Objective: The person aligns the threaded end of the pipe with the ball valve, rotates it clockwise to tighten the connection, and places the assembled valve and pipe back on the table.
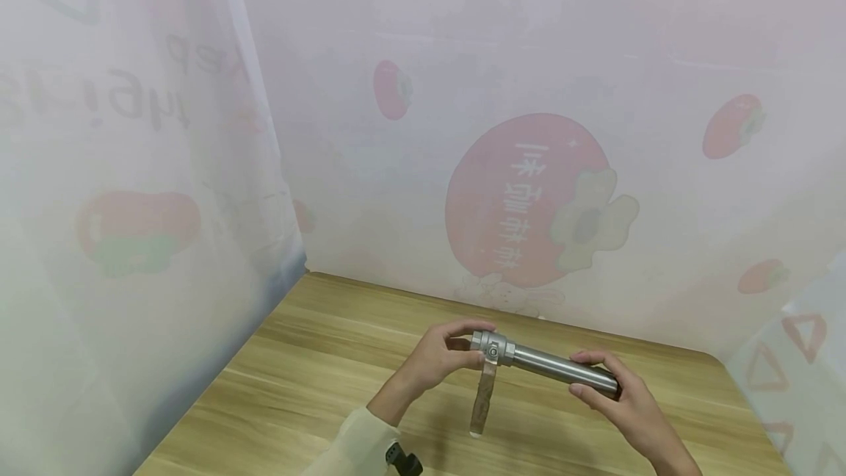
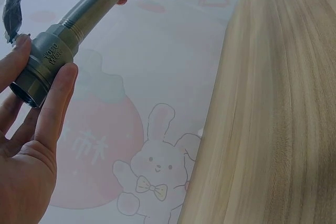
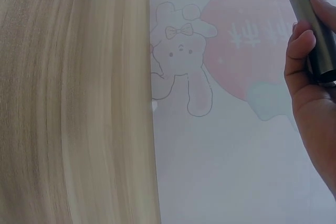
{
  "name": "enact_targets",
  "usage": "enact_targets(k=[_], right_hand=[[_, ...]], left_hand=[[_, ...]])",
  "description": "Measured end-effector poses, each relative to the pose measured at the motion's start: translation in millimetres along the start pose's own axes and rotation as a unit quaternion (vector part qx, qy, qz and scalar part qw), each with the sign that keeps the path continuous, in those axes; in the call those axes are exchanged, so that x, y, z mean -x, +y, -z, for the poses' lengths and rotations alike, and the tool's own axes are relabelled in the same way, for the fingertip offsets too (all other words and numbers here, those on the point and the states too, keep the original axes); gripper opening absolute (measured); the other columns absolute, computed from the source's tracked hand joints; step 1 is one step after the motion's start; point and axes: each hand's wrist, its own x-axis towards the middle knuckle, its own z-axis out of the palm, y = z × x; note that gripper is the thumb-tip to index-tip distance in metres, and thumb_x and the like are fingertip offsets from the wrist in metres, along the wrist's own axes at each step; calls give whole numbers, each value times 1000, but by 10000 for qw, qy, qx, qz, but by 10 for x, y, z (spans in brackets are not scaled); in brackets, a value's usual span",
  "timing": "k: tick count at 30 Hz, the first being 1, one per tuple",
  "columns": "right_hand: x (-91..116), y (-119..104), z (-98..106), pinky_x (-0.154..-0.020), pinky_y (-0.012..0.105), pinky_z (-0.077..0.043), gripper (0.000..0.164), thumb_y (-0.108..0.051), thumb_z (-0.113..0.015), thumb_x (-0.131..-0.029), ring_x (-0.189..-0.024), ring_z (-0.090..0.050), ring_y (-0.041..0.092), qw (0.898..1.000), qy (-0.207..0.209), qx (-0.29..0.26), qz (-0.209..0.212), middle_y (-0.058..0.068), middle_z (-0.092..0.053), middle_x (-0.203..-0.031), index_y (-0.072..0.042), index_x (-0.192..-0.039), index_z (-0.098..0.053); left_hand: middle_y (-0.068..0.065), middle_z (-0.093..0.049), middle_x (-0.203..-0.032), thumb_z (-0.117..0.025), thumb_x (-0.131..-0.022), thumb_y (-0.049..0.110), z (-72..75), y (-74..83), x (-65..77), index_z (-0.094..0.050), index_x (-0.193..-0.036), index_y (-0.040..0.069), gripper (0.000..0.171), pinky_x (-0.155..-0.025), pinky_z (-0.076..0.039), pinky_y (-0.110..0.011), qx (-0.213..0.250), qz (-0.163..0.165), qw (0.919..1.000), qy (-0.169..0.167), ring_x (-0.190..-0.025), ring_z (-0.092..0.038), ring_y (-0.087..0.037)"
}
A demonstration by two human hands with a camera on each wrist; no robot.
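My left hand (image 1: pixel 439 355) grips a steel ball valve (image 1: pixel 492 347) by its body, thumb on one side and fingers on the other. A flat lever handle (image 1: pixel 484 401) in a wrinkled wrap hangs from the valve toward me. Out of the valve's right end runs a straight metal pipe (image 1: pixel 562 369), joined at a threaded neck. My right hand (image 1: pixel 631 402) holds the pipe's far end between thumb and fingers. Raised lettering shows on the valve body (image 2: pixel 51 53) in the left wrist view, with its open bore facing down. In the right wrist view the pipe (image 3: pixel 312 19) ends in the right hand.
Beneath the hands lies a wood-grain table (image 1: pixel 304 366). Pale cloth curtains (image 1: pixel 357 189) with printed persimmons and a rabbit stand along its back and sides. A black device (image 1: pixel 403 459) is at the left sleeve.
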Motion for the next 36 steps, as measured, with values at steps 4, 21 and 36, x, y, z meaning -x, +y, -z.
enact_targets(k=[4,21,36], right_hand=[[2,2,2,-70,27,-63,38,-3,-72,-103,-88,-68,9,10000,15,18,-6,-16,-64,-131,-6,-140,-62],[3,-2,10,-66,26,-60,36,-2,-70,-104,-84,-64,11,9999,68,116,60,-16,-67,-128,-5,-139,-65],[-5,-7,13,-61,27,-56,32,-1,-69,-104,-79,-62,12,9998,96,144,127,-11,-68,-119,-7,-136,-67]], left_hand=[[-21,-64,-144,-78,-97,5,1,-3,2,-69,-145,11,49,-98,-68,-39,2,-27,10000,-4,-118,-74,-29],[-22,-63,-144,-77,-97,4,0,6,6,-68,-145,10,50,-99,-67,-39,38,-35,10000,-26,-119,-74,-30],[-23,-64,-144,-76,-96,3,1,6,3,-68,-146,10,51,-99,-67,-40,79,-18,10000,-46,-120,-74,-31]])
